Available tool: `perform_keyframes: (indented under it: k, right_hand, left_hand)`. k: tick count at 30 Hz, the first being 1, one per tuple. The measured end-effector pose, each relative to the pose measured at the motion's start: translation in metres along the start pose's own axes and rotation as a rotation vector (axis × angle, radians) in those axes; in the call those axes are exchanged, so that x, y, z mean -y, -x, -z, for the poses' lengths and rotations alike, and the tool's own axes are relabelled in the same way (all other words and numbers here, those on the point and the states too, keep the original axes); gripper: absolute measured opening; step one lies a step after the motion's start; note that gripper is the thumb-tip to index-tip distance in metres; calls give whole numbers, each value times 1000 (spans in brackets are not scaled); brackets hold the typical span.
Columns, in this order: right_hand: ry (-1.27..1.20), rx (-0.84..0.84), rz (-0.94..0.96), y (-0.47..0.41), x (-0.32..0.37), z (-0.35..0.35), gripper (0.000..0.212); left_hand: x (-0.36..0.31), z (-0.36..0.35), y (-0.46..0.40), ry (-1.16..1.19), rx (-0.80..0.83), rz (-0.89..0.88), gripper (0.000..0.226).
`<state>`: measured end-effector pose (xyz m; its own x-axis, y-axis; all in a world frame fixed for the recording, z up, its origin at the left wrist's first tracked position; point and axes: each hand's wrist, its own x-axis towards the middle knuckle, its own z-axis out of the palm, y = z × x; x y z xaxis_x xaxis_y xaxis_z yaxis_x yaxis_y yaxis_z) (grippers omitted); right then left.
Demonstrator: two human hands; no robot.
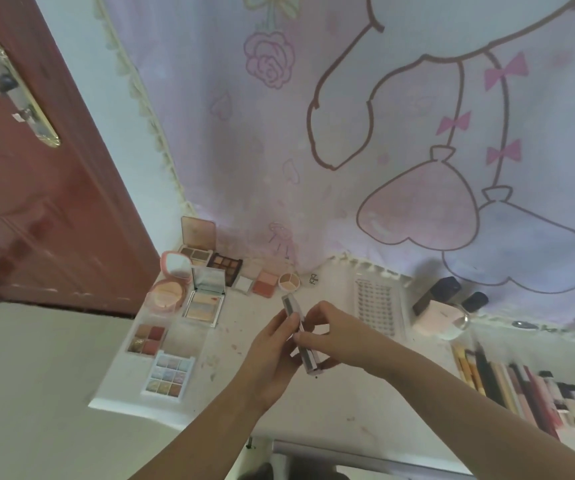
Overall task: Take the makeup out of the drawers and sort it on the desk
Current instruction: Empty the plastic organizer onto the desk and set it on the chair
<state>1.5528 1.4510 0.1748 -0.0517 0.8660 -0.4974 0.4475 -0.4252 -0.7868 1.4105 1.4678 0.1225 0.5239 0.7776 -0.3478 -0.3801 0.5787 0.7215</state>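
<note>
in the head view both hands meet above the middle of the white desk (331,403): the left hand (272,355) and right hand (331,332) together pinch a slim open lash case (298,336), held tilted in the air. the thin hinged lid could snap or slip free, dropping onto the round concealer pot (289,281) or blush palette (264,283) just beyond, muddling the sorted rows.

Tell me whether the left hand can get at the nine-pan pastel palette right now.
Probably not yet: the left hand and right hand both hold the slim case. The pastel palette lies uncovered nearby.
</note>
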Motion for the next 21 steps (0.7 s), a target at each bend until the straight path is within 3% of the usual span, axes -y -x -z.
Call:
perform_keyframes:
  k: [9, 14, 17, 19, 21]
  right_hand:
    - [-223, 55, -73, 1, -3, 0, 35]
    - [-429, 177, -137, -4, -7, 16, 37]
    - [-520, 202, -138, -13, -11, 29, 23]
    - [-509, 140, -147, -24, -15, 33, 19]
    - [-320, 50, -151, -37, -19, 32, 20]
  left_hand:
    - [-3, 11, 11, -47, 19, 11, 42]
    - [-5, 15, 17, -6, -25, 11, 49]
    - [-6, 21, 17, 102, -43, 53, 41]
    - [-3, 28, 17, 205, -100, 107, 35]
    - [6, 36, 18, 270, -156, 148, 31]
